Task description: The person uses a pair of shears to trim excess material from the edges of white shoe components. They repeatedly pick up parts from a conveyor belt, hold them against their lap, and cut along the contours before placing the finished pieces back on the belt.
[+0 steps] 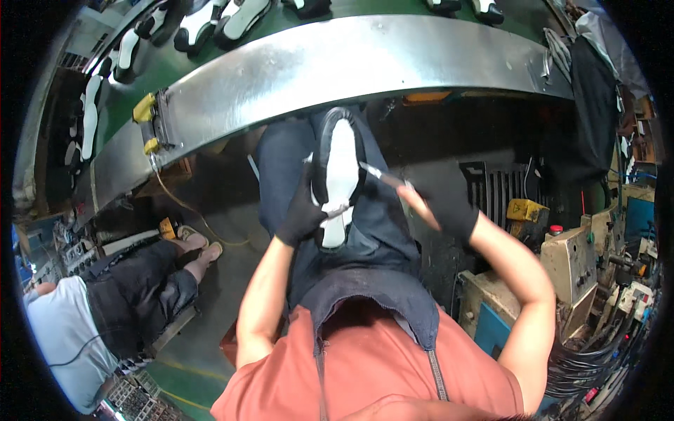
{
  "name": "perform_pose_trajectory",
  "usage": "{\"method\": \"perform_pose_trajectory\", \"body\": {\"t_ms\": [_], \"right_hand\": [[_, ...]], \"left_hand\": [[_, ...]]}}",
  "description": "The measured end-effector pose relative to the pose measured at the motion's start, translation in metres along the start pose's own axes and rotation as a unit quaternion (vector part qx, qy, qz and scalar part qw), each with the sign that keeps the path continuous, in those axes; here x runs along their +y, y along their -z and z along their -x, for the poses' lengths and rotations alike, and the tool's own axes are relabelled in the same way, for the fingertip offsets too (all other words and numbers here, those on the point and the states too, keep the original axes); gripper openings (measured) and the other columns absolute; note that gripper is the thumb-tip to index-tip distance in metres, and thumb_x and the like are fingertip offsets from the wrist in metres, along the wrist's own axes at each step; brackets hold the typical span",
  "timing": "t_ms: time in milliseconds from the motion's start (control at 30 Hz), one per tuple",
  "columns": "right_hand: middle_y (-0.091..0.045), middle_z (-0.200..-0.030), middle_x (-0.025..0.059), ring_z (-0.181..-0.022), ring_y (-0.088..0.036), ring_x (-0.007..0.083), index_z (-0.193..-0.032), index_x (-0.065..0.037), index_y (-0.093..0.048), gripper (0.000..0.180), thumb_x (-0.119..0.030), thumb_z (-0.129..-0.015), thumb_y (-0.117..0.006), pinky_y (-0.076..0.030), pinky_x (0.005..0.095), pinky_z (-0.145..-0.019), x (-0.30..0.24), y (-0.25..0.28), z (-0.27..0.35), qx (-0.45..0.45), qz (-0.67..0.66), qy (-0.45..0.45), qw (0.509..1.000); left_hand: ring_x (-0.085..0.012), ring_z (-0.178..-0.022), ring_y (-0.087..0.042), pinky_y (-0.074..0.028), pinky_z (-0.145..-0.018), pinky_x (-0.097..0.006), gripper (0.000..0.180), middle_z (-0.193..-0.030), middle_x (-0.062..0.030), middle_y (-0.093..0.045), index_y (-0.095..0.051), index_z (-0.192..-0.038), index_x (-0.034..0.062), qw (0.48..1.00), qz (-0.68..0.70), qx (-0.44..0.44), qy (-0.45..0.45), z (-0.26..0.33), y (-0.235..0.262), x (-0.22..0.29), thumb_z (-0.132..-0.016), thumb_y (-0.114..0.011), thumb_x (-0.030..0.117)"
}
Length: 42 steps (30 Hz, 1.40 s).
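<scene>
A black shoe upper with a white bottom (342,158) rests over my lap, its sole side turned up and its toe pointing away from me. My left hand (303,214), in a dark glove with bare fingertips, is closed round its left side near the heel. My right hand (446,210), gloved likewise, grips a slim tool with a silvery blade-like end (375,170); its exact kind is unclear. The tool's tip is at the shoe's right edge, and I cannot tell whether it touches. Beneath the shoe are my dark trousers and apron (379,284).
A curved metal ledge (351,52) borders a green conveyor (382,8) ahead, with several shoes (242,17) on it. A yellow device (144,112) is fixed at the ledge's left. Another person (105,309) sits at left. Machinery (569,263) with cables stands at right.
</scene>
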State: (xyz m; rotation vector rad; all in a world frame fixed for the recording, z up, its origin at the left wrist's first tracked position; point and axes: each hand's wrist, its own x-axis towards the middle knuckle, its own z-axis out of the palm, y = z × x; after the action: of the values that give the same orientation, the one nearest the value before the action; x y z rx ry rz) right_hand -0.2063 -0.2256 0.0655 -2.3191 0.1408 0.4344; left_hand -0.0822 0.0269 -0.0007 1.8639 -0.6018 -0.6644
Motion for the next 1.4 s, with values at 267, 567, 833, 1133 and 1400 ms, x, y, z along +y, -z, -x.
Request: {"method": "perform_pose_trajectory", "body": {"t_ms": [267,567,833,1133,1400], "right_hand": [[-0.057,-0.061,0.0073,-0.051,-0.057,0.0147,-0.084,-0.001,-0.058,0.057,-0.052,-0.096,-0.035,-0.045,0.0279,-0.051,0.023,-0.158,-0.003,0.058,-0.368,-0.296,0.879],[-0.055,-0.055,0.0065,-0.049,-0.057,0.0140,-0.078,0.000,-0.057,0.055,-0.048,-0.096,-0.038,-0.044,0.0290,-0.049,0.042,-0.104,-0.083,0.019,-0.369,-0.288,0.884],[-0.058,-0.058,0.0089,-0.048,-0.059,0.0154,-0.083,0.003,-0.059,0.049,-0.042,-0.096,-0.043,-0.046,0.0295,-0.046,0.041,-0.095,-0.100,0.054,-0.384,-0.257,0.885],[-0.056,-0.069,0.0058,-0.050,-0.055,0.0107,-0.106,-0.001,-0.055,0.044,-0.042,-0.096,-0.041,-0.047,0.0247,-0.048,0.043,-0.114,-0.064,0.106,-0.457,-0.217,0.856],[-0.055,-0.064,0.0045,-0.055,-0.057,0.0125,-0.081,-0.001,-0.057,0.052,-0.047,-0.097,-0.038,-0.048,0.0264,-0.055,0.007,-0.080,-0.002,0.100,-0.438,-0.185,0.874]], "left_hand": [[-0.0219,-0.103,-0.056,-0.048,-0.084,-0.033,0.079,-0.118,-0.0154,-0.053,-0.017,-0.144,0.0037,0.993,0.096,0.024,-0.058,-0.145,0.029,0.052,-0.081,-0.064,0.017],[-0.0286,-0.111,-0.052,-0.041,-0.093,-0.037,0.054,-0.117,-0.0167,-0.056,-0.057,-0.117,0.0043,0.987,-0.145,0.039,-0.063,-0.379,0.060,0.123,-0.078,-0.068,0.040],[-0.0353,-0.130,-0.037,-0.036,-0.103,-0.040,0.105,-0.141,-0.0271,-0.031,-0.021,-0.139,-0.0054,0.885,-0.238,0.376,0.135,-0.439,0.080,0.059,-0.066,-0.069,0.052],[-0.0232,-0.116,-0.050,-0.041,-0.098,-0.037,0.057,-0.125,-0.0138,-0.053,-0.042,-0.130,-0.0023,0.958,0.219,0.142,-0.117,-0.130,0.176,0.041,-0.082,-0.062,0.023],[-0.0258,-0.121,-0.047,-0.036,-0.102,-0.037,0.045,-0.128,-0.0143,-0.051,-0.061,-0.107,-0.0007,0.960,0.170,0.171,-0.145,-0.015,0.084,0.012,-0.066,-0.074,0.014]]}}
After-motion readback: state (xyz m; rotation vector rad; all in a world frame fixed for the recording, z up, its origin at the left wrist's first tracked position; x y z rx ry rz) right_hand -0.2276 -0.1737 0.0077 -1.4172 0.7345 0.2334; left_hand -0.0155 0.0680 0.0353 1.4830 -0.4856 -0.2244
